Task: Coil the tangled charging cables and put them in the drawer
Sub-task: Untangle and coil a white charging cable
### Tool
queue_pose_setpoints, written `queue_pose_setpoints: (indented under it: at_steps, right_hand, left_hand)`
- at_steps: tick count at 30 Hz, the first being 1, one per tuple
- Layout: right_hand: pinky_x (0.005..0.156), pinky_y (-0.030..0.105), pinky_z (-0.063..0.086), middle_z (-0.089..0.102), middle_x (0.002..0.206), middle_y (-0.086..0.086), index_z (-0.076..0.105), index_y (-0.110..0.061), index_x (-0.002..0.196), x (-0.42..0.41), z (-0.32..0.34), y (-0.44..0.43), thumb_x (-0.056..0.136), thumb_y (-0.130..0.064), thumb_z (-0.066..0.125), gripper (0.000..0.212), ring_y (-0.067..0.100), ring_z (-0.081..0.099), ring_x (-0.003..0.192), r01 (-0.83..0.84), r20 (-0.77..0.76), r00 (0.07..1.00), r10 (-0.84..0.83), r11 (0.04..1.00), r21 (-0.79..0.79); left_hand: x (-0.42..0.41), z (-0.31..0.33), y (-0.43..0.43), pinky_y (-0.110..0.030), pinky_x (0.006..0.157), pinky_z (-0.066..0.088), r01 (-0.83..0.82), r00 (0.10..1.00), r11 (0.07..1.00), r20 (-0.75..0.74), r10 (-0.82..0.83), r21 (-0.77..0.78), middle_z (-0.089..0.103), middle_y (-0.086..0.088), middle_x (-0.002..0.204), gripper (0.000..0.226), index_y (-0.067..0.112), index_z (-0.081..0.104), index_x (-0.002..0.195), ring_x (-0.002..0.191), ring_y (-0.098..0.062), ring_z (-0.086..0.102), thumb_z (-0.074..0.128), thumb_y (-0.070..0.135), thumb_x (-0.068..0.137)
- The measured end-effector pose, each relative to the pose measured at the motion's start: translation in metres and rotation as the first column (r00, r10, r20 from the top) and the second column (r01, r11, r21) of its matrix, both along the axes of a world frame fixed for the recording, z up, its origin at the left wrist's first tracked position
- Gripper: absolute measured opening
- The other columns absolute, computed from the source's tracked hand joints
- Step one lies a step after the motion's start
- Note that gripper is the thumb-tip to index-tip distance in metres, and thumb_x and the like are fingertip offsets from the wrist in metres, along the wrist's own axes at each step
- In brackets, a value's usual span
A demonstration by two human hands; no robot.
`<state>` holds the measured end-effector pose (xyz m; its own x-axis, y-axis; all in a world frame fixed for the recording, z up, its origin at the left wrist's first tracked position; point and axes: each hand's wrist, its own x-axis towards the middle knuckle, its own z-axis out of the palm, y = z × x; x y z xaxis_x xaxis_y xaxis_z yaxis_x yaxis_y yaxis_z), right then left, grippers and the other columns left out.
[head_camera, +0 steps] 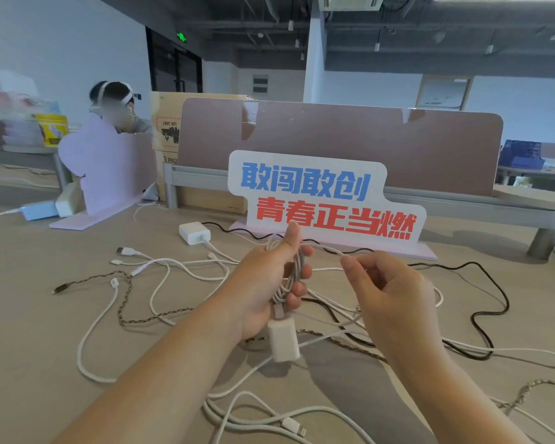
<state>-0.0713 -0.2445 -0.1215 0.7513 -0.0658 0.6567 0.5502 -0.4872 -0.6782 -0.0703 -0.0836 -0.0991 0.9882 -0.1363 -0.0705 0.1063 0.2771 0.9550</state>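
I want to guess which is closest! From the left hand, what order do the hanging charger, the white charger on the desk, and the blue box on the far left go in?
From the left hand:
1. Hanging charger, just under the hand, on the cable it holds.
2. White charger, farther back on the desk, to the left.
3. Blue box, at the desk's far left edge.

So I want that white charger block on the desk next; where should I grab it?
Take the white charger block by its two flat sides, coming from above. It lies flat, clear of the tangle, its cable leaving the near-right end.
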Motion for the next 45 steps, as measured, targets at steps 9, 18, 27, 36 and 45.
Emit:
queue_pose_setpoints:
  at_steps: [9,18,27,36,45]
  right_hand:
    - [0.049,0.027,0.036,0.056,0.054,0.006,0.068,-0.025,0.073,-0.003,0.003,0.001,0.08,-0.046,0.058,0.025,0.011,0.041,0.048,-0.096,-0.086,0.992,0.092,0.994,-0.044]
    - [0.048,0.019,0.038,0.054,0.051,-0.005,0.061,-0.022,0.068,0.002,-0.002,0.005,0.085,-0.025,0.059,0.018,0.005,0.043,0.045,-0.142,-0.384,0.921,0.056,0.97,-0.199]
    - [0.049,0.022,0.038,0.059,0.06,-0.001,0.06,-0.015,0.069,0.004,0.004,0.002,0.086,-0.027,0.055,0.021,0.013,0.051,0.056,0.023,-0.392,0.913,-0.112,0.974,-0.225]
    - [0.047,0.026,0.047,0.046,0.048,0.001,0.06,-0.006,0.08,0.022,0.001,-0.019,0.094,-0.025,0.052,0.025,0.015,0.047,0.044,0.092,-0.576,0.694,0.432,0.74,0.666]
    - [0.036,0.017,0.012,0.024,0.048,-0.007,0.06,-0.019,0.051,0.004,0.023,-0.023,0.065,-0.01,0.054,0.018,0.005,0.02,0.036,-0.297,-0.195,0.622,0.758,0.459,0.837]
  left_hand:
    - [-0.007,-0.003,-0.007,-0.02,0.047,0.042,0.15,0.988,0.978,0.022,-0.155,0.142,0.059,-0.002,0.068,0.046,0.016,0.067,0.097,0.054,-0.012,0.05,0.053,0.057,0.083]
    - [0.001,-0.001,-0.003,-0.04,0.073,0.06,-0.196,0.968,0.976,0.14,0.208,-0.096,0.075,-0.01,0.091,0.046,0.008,0.064,0.101,0.079,-0.025,0.072,0.04,0.047,0.094]
    - [-0.005,0.004,-0.005,-0.049,0.077,0.059,-0.043,0.964,0.891,0.214,0.155,-0.452,0.073,-0.009,0.083,0.037,0.014,0.06,0.096,0.083,-0.03,0.073,0.049,0.044,0.078]
    - [0.006,0.007,0.011,-0.049,0.082,0.056,-0.101,0.944,0.828,0.211,0.255,-0.551,0.063,-0.003,0.07,0.035,0.015,0.057,0.089,0.067,-0.02,0.066,0.042,0.046,0.094]
    - [0.01,0.001,0.007,-0.027,0.05,0.05,-0.186,0.982,0.906,-0.029,0.189,-0.381,0.056,-0.002,0.065,0.036,0.015,0.057,0.088,0.052,-0.013,0.049,0.047,0.048,0.094]
